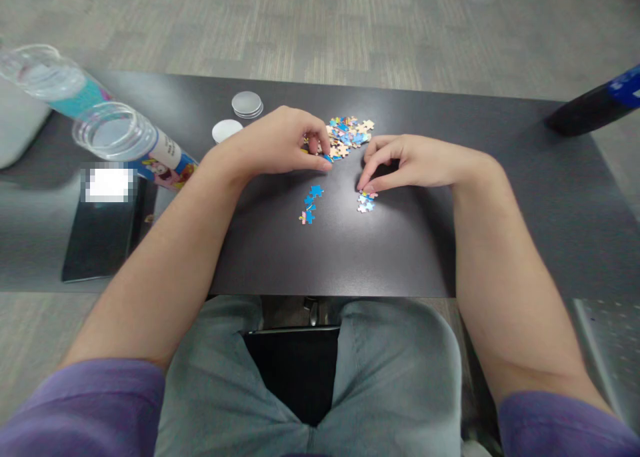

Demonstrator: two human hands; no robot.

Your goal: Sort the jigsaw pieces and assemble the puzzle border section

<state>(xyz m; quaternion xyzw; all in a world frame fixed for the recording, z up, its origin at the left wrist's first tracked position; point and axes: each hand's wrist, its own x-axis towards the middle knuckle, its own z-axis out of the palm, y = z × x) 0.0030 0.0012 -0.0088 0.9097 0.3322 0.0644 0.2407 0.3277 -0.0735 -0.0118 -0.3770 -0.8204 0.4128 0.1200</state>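
Observation:
My left hand (293, 140) is curled at the near left edge of a heap of jigsaw puzzle pieces (353, 133). Between its thumb and forefinger shows a small blue puzzle piece (327, 157). With thumb and fingertips together, my right hand (400, 161) pinches a pink and yellow puzzle piece (369, 194). That piece touches or overlaps the top of a small pale-blue cluster of pieces (366, 205); I cannot tell whether they are joined. Left of this cluster, a short column of blue pieces (311, 213) lies on the dark table (340, 263).
Two clear plastic jars, a nearer one (150, 153) and a farther one (65, 87), stand at the left. Round lids (247, 103) and a white disc (227, 131) lie beyond my left forearm. A black tablet-like object (100, 237) is at the left; a dark bottle (590, 103) stands far right.

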